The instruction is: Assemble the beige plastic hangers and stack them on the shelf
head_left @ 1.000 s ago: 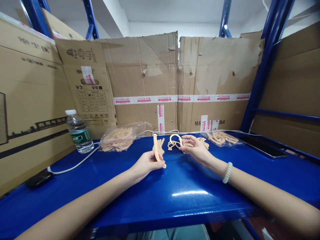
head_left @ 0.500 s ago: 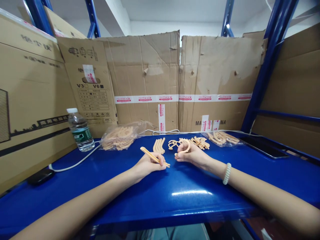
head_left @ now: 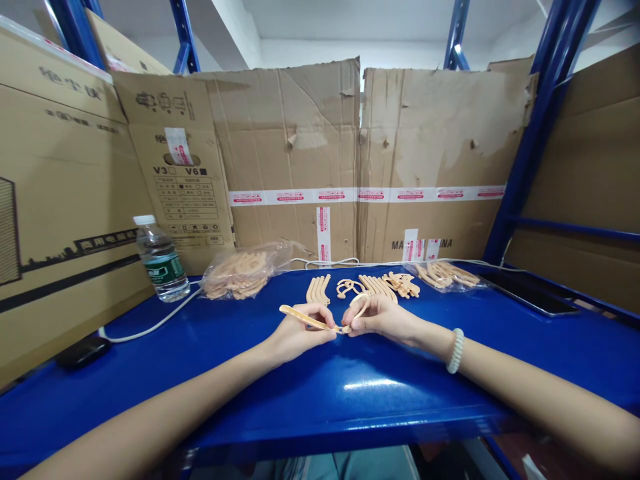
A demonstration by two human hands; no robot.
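Above the blue tabletop [head_left: 280, 393], my left hand [head_left: 303, 331] pinches a long, slim tan piece [head_left: 295, 314] whose far end sticks out to the left. My right hand [head_left: 383, 316] is closed on a curved, hook-shaped tan piece [head_left: 361, 301]. The ends of the two pieces meet between my fingertips; whether they are joined I cannot tell. Behind my hands lie a row of bent tan strips [head_left: 319, 291], a loose curved piece [head_left: 349, 288], another row of strips [head_left: 376, 285] and a pile of small tan parts [head_left: 406, 285].
Clear bags of tan parts lie at the back left [head_left: 240, 275] and back right [head_left: 445, 276]. A water bottle [head_left: 161, 263] stands at left, near a black device [head_left: 83, 352] and a white cable [head_left: 150, 337]. A dark tablet [head_left: 527, 293] lies at right. Cardboard [head_left: 295, 153] walls the back.
My hands have come together, bringing the right hand's curved piece against the tip of the left hand's slim piece. The curved piece has turned, and the row of strips behind is more visible.
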